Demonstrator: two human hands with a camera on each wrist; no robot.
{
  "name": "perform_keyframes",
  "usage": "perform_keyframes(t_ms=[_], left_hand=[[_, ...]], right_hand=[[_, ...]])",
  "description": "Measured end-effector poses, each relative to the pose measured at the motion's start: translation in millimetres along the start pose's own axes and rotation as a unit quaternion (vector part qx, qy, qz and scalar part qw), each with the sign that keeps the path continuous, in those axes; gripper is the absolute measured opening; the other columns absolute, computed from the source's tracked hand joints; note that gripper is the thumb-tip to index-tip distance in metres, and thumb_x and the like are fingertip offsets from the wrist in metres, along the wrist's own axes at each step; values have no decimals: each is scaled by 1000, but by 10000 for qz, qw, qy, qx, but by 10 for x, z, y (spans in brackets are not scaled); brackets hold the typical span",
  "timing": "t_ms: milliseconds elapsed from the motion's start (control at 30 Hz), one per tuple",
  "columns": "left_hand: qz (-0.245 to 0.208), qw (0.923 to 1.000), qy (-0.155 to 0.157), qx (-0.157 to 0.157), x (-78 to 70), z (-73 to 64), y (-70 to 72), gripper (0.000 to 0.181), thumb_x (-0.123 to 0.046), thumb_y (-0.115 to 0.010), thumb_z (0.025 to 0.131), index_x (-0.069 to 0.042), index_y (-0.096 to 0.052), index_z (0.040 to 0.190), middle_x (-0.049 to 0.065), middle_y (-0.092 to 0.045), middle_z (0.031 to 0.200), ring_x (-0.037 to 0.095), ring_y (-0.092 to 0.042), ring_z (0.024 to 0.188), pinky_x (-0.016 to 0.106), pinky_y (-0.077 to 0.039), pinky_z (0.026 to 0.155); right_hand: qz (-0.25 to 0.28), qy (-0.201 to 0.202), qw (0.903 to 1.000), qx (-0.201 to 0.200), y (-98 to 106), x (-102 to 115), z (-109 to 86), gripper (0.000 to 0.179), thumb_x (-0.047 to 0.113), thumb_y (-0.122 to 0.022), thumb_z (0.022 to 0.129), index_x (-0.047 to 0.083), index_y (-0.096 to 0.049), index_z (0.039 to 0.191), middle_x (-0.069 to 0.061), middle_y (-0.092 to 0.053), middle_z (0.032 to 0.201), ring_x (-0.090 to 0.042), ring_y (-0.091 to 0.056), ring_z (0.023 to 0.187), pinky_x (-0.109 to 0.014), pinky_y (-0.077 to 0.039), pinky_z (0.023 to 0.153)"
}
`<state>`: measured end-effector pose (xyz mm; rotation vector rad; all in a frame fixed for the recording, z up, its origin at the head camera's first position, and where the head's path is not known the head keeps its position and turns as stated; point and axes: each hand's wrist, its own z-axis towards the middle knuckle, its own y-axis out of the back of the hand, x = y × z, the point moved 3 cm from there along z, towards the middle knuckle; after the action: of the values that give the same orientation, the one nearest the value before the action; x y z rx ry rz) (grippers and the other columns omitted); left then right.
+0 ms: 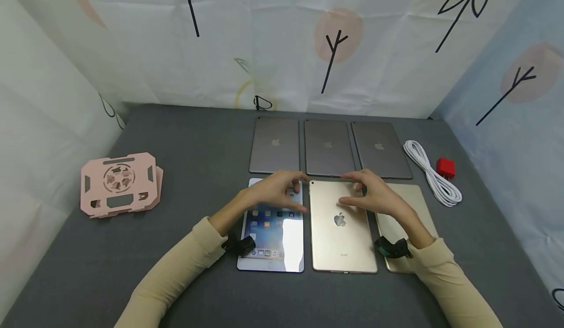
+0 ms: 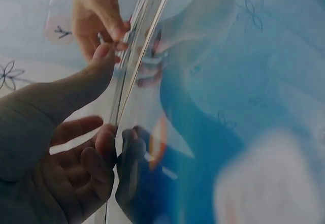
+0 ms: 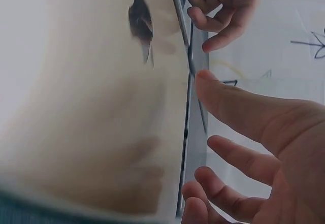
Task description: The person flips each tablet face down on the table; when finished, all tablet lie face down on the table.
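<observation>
My left hand hovers over the upper part of a white-framed tablet that lies screen up, lit, with app icons showing. Its fingers are loosely bent and hold nothing. Over the upper right of a gold iPad, lying back up beside it, is my right hand, thumb and fingers spread apart. Both hands face each other across the gap between these tablets. A second gold tablet lies partly hidden under my right forearm. In the right wrist view, my right fingers curve loosely near the gold iPad's edge.
Three dark grey tablets, left, middle and right, lie back up in a row behind. A coiled white cable and a red charger block sit at the right. Pink slotted plates lie stacked at the left.
</observation>
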<state>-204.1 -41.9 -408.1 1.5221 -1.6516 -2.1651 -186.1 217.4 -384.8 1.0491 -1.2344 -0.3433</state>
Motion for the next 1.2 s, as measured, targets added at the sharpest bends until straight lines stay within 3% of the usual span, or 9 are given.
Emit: perform_keyframes(t_ms=[200,333,600,733,967,1200], left_hand=[[-11,9996,191,220,158,-291,245,78,-32,-89,80,-4,-54,144,5,-64,98,5,-50,62,18,-41,58],[97,9990,354,272,267,-483,385,80,-32,-90,78,-3,-53,144,6,-61,94,6,-49,64,20,-41,59],[335,9976,611,39,497,-790,479,88,-36,-94,72,-3,-53,143,5,-55,95,8,-49,70,22,-42,63],[255,9977,622,-11,547,-860,476,95,-36,-95,70,-3,-50,146,5,-52,97,11,-47,74,23,-41,66],[202,9972,713,56,581,-875,460,103,-32,-98,66,-1,-47,149,5,-50,98,12,-45,77,23,-39,68],[336,9969,710,-55,575,-865,444,97,-29,-99,64,3,-54,144,5,-50,93,11,-44,74,22,-38,65]], right_hand=[[95,-97,9989,444,-117,189,130,59,25,-83,87,1,-62,136,-21,-60,115,-29,-62,97,-39,-50,83],[89,6,9982,599,-197,314,207,60,23,-83,87,1,-61,137,-20,-63,113,-28,-64,95,-38,-51,81],[-111,193,9954,928,-374,483,381,67,27,-83,87,4,-56,144,-22,-63,118,-29,-60,99,-40,-51,82],[-177,156,9940,1064,-460,532,467,77,29,-86,83,5,-53,147,-23,-58,123,-29,-49,101,-37,-42,82],[-377,160,9899,1359,-515,584,533,90,28,-90,78,2,-47,152,-27,-50,134,-33,-45,112,-47,-43,95],[-128,1,9910,1336,-517,558,572,89,24,-94,73,0,-51,148,-21,-49,120,-24,-43,94,-32,-40,78]])
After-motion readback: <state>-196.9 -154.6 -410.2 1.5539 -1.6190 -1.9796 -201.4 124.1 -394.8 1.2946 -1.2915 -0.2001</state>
